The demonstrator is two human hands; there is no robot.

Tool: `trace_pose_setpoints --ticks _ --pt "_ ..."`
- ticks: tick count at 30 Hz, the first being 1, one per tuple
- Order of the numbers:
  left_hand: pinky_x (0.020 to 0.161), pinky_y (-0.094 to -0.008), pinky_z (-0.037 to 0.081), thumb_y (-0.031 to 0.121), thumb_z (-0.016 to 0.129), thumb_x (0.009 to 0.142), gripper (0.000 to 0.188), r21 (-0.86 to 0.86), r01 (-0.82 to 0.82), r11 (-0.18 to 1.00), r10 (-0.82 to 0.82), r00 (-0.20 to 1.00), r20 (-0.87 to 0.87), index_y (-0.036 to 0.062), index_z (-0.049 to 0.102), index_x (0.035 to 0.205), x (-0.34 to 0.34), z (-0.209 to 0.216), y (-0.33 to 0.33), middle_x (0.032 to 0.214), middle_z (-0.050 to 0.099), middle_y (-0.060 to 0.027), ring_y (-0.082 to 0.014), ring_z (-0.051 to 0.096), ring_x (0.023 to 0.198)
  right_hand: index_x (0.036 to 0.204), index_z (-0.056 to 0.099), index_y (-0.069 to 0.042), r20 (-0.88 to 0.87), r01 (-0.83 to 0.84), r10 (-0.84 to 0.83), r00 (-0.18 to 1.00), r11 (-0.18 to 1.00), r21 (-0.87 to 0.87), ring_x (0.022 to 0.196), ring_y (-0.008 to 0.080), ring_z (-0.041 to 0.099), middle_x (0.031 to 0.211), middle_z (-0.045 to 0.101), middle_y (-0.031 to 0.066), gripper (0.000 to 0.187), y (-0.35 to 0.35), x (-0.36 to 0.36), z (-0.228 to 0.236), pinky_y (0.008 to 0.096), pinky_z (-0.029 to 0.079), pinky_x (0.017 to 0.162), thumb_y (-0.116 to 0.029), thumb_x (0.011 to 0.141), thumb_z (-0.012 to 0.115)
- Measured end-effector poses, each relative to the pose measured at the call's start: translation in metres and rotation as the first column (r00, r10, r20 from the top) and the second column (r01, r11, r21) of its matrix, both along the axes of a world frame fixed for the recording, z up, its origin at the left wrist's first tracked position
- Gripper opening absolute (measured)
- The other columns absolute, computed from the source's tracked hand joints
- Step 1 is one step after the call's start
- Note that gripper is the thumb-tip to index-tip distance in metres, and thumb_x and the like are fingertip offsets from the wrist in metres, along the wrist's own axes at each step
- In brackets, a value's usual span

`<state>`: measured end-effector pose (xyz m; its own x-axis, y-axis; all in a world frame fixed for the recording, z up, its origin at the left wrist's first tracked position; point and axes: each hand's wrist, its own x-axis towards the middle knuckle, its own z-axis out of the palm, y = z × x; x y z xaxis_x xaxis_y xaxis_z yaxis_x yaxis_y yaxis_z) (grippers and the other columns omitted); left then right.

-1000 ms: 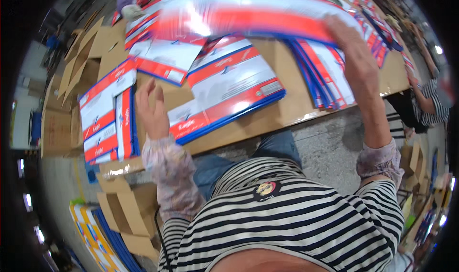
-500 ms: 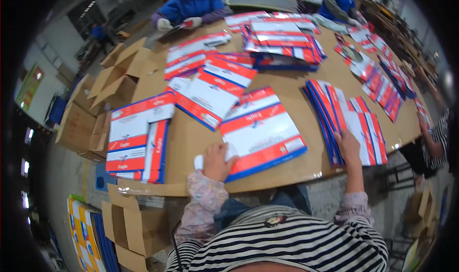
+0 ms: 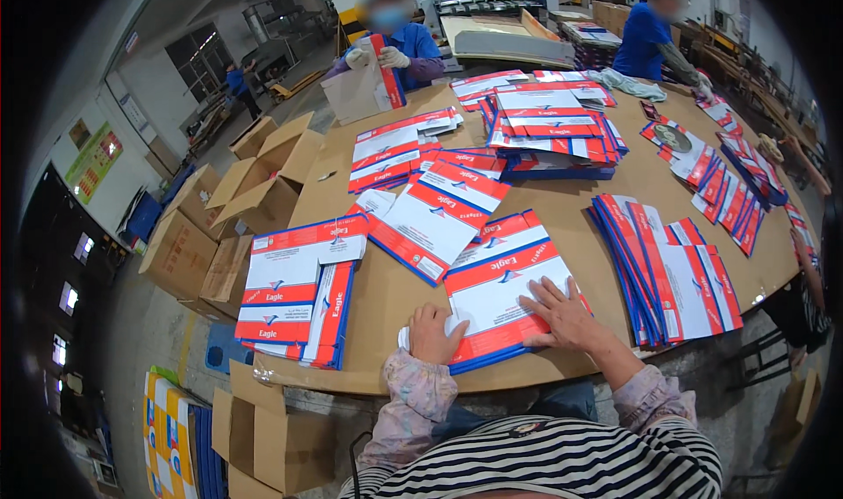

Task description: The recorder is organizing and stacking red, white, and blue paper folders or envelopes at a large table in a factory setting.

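A stack of red, white and blue printed folded sheets (image 3: 505, 301) lies in front of me at the near table edge. My right hand (image 3: 562, 315) rests flat on its right side, fingers spread, holding nothing. Beside the stack's left edge is my left hand (image 3: 432, 334), its fingers bent and its thumb against the sheets. A small white piece (image 3: 404, 337) sticks out to the left of those fingers; most of it is hidden. To the right lies a fanned pile of the same sheets (image 3: 645, 271). A further loose sheet (image 3: 439, 211) overlaps the stack's far left corner.
More piles stand on the brown table (image 3: 386, 319): one at left (image 3: 285, 293), a tall one at back (image 3: 549, 117). Open cardboard boxes (image 3: 263, 179) line the left side. Across the table a co-worker (image 3: 408, 51) handles a sheet; another (image 3: 645, 43) works at back right.
My right hand has left the fanned pile at right and moved left onto the stack in front of me. My left hand stays at the stack's left edge. The view has tilted up; the co-worker opposite has lifted a sheet.
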<state>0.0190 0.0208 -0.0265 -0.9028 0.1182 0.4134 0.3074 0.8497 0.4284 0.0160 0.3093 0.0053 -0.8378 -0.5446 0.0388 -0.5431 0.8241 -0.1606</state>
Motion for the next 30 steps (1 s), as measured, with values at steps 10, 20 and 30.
trace_pose_setpoints --ticks 10,20,30 --pt "0.082 -0.0411 0.041 0.027 0.077 0.075 0.026 0.035 0.17 0.985 -0.17 0.986 -0.002 0.0062 0.066 0.087 -0.013 0.001 -0.002 0.09 0.054 -0.01 -0.0299 0.052 0.094 0.147 0.038 -0.015 0.025 0.073 -0.075 0.997 0.995 0.061 0.141 0.0439 0.024 0.152 0.029 0.0223 0.092 -0.003 0.041 -0.008 0.0721 0.015 0.106 -0.08 0.082 0.038" --pt "0.082 -0.0409 0.044 0.02 0.078 0.074 0.027 0.148 0.188 0.971 -0.19 0.982 -0.004 0.0049 0.061 0.088 -0.015 0.01 -0.001 0.091 0.059 -0.0105 -0.0313 0.057 0.091 0.147 0.037 -0.014 -0.008 0.065 -0.064 0.998 0.996 0.056 0.142 0.042 0.023 0.152 0.029 0.0217 0.094 -0.002 0.039 -0.009 0.0696 0.015 0.108 -0.08 0.081 0.038" --pt "0.085 -0.0416 0.042 0.02 0.076 0.076 0.024 0.143 0.241 0.96 -0.236 0.97 -0.051 0.007 0.063 0.091 -0.022 0.008 -0.003 0.091 0.061 -0.01 -0.0307 0.057 0.096 0.147 0.036 -0.011 0.002 0.009 -0.009 1.0 0.998 0.062 0.14 0.0421 0.029 0.15 0.031 0.0249 0.09 0.001 0.042 0.002 0.0621 0.022 0.109 -0.074 0.082 0.048"
